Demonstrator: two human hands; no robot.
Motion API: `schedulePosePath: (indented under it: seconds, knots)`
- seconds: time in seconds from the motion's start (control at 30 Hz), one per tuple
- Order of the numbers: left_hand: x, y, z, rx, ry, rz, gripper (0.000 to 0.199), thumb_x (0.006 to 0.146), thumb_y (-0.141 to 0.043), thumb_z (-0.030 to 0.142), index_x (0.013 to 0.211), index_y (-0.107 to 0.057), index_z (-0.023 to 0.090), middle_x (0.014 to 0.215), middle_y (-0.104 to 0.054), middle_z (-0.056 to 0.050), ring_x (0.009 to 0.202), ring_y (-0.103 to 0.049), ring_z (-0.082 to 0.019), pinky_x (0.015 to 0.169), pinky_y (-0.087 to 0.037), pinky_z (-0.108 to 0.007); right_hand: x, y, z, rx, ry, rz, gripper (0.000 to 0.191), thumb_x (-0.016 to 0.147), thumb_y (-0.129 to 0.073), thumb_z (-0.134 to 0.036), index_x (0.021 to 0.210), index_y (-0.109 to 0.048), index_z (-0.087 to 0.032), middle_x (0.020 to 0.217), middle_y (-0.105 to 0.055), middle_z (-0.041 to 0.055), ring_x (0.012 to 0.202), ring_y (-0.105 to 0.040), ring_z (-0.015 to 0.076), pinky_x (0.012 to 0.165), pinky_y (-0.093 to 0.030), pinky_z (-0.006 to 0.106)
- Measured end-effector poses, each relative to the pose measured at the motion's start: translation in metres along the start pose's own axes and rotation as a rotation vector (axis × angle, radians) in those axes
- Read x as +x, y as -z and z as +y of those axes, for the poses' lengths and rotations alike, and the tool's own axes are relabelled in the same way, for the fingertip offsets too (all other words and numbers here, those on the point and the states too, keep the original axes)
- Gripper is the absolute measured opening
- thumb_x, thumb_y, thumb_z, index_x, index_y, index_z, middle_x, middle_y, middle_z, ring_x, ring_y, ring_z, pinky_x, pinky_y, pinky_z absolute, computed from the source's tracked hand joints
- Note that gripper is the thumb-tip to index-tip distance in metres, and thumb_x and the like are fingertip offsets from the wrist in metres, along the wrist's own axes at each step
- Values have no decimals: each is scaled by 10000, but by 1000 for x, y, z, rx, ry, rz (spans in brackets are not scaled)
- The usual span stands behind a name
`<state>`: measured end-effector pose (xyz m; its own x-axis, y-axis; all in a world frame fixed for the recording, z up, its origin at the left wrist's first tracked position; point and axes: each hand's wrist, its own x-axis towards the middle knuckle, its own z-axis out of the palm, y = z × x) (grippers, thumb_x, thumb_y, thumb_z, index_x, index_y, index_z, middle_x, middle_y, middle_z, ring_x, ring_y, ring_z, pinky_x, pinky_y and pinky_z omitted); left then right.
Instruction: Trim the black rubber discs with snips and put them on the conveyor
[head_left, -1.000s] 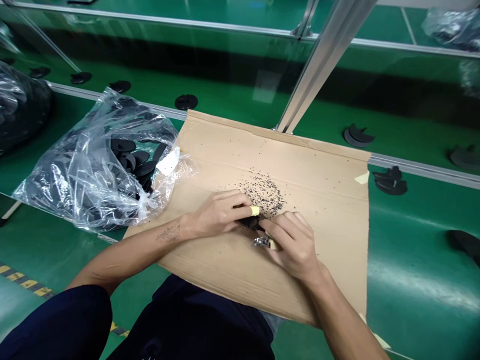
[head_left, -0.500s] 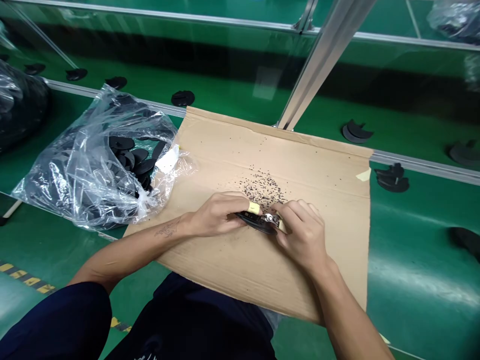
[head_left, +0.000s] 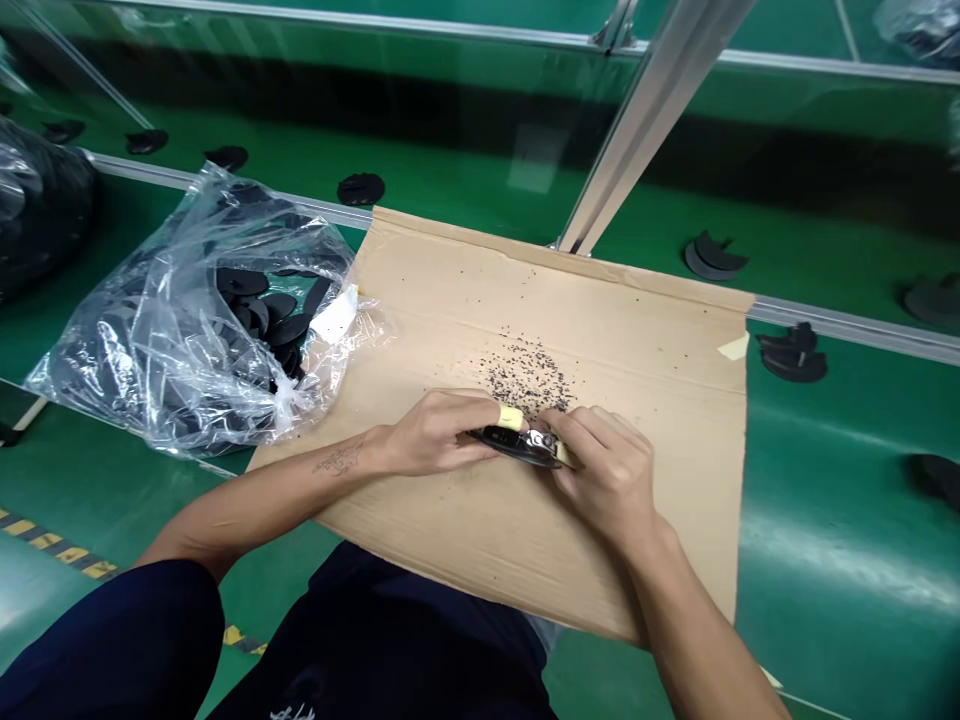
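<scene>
My left hand (head_left: 435, 432) is closed around one end of a black rounded plastic part (head_left: 514, 447), with yellow tape (head_left: 510, 417) wrapped on a finger or thumb. My right hand (head_left: 611, 465) grips small nippers (head_left: 541, 439) whose shiny metal head is against the right end of that part. Most of the tool's handles are hidden by the fingers. Many tiny black scraps (head_left: 529, 375) lie scattered just beyond both hands on a brown cardboard sheet (head_left: 480, 545).
A clear plastic bag (head_left: 150, 330) of black discs lies left of the cardboard. Another full bag (head_left: 45, 210) is at the far left. Black parts (head_left: 793, 352) sit on the green bench to the right, more along the back. A metal post (head_left: 652, 130) rises behind the cardboard.
My hands keep nearly the same place and grip. The nippers and the black part have shifted very slightly; the view has moved a little.
</scene>
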<state>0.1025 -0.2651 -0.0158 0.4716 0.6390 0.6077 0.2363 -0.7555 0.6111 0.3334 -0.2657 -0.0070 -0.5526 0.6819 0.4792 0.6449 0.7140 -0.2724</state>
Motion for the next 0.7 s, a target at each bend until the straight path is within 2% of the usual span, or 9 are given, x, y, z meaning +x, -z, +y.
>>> schedulePosePath:
  seconds: [0.27,0.5,0.7]
  knots:
    - [-1,-4,-2,-68,-58,-2,142,935,-632,132,1059,-697,160,947,-768,-100,841,-715,-149,759,-601,-267,-1,2,-1,-16,19,5,170,938,-535,-105,949,-694,-166,681,-656,23,622,-542,150,615,-397,286]
    - [-1,-4,-1,-62,-41,-7,119,935,-646,147,1039,-702,146,933,-763,-106,818,-709,-153,741,-602,-270,-4,1,-2,6,-6,-9,174,913,-551,-101,938,-705,-176,699,-670,19,630,-561,141,617,-395,269]
    - [-4,-5,-2,2,-10,13,253,936,-648,174,1188,-664,162,886,-751,-72,787,-703,-151,715,-591,-262,-1,0,-2,-25,-27,13,167,915,-545,-116,975,-690,-173,712,-639,27,671,-530,158,637,-381,286]
